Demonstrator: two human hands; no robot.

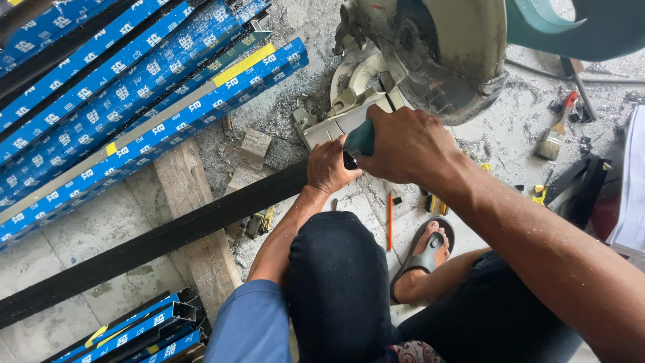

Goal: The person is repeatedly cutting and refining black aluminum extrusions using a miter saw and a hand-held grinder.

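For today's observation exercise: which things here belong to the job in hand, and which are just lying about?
In use: left hand pressing the long black bar; right hand gripping the green handle of the chop saw.

Lying about: paintbrush, orange pencil, blue-wrapped profiles, wooden plank.
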